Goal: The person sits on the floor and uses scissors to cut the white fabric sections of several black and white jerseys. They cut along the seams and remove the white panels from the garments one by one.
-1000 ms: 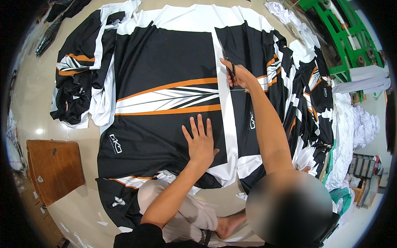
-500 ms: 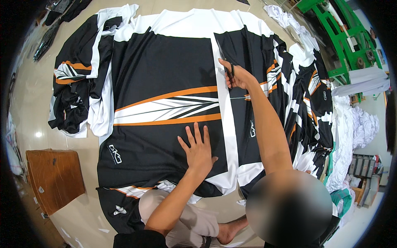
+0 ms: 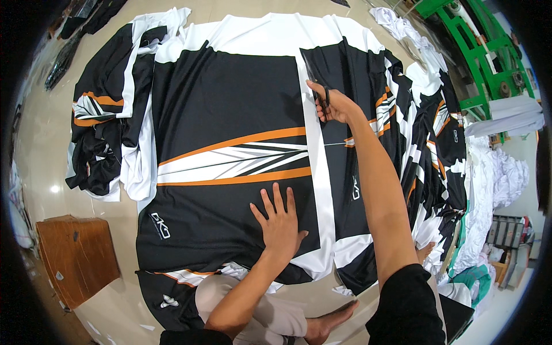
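A large printed cloth (image 3: pixel 230 86) lies spread on the floor, black with white bands and orange-edged patterning. A white strip (image 3: pixel 323 195) runs along it from near to far. My right hand (image 3: pixel 336 106) is closed around black-handled scissors (image 3: pixel 326 103) beside this strip. Their blades point away from me along the strip's right edge; how far they are apart I cannot tell. Toward me, the cloth is parted along that edge. My left hand (image 3: pixel 280 227) lies flat on the black part left of the strip, its fingers spread and holding nothing.
Folded pieces of similar cloth (image 3: pixel 100 144) lie at the left, and more are bunched at the right (image 3: pixel 434 126). A brown box (image 3: pixel 77 259) stands at lower left. Green metal frames (image 3: pixel 480 52) are at upper right. White cloth (image 3: pixel 477 172) is heaped along the right side.
My right hand and the scissors have shifted slightly farther along the strip. The left hand stays on the cloth. A blurred round shape at lower right is gone, and the view has shifted slightly.
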Motion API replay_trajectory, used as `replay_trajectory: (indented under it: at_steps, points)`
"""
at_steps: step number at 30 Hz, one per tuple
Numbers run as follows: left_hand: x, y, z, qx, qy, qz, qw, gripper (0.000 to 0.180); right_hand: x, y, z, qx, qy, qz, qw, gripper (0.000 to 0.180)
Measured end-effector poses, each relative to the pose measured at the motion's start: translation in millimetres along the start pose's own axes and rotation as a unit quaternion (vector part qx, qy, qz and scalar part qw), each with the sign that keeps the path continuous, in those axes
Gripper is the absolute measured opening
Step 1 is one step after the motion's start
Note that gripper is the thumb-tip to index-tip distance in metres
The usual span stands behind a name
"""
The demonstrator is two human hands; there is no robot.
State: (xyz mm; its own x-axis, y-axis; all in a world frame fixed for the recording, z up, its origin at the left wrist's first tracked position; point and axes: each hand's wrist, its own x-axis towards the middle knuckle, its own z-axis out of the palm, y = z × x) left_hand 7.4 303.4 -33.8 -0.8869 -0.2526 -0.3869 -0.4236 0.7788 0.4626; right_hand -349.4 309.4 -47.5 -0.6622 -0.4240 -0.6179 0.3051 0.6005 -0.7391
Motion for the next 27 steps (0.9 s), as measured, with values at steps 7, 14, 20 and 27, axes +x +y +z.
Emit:
replay_trajectory:
  at_steps: [7, 14, 20, 27]
  points:
    - [0.0, 3.5, -0.9, -0.008, -0.029, -0.003, 1.000, 0.118, 17.7, -11.0, -1.6, 0.010, 0.001, -0.005, 1.000, 0.062]
    - [-0.4, 5.1, 2.9, 0.001, -0.030, 0.010, 1.000, 0.118, 30.1, -2.0, -3.7, -0.037, -0.003, -0.032, 0.999, 0.056]
    - [-1.0, 3.4, 0.7, 0.012, -0.035, 0.004, 0.999, 0.119, 29.8, -15.9, -2.4, 0.024, -0.018, 0.009, 1.000, 0.058]
    - [-2.1, 1.3, 10.8, 0.037, -0.006, 0.021, 0.999, 0.121, 48.0, -29.0, -5.3, 0.037, -0.022, -0.002, 0.999, 0.058]
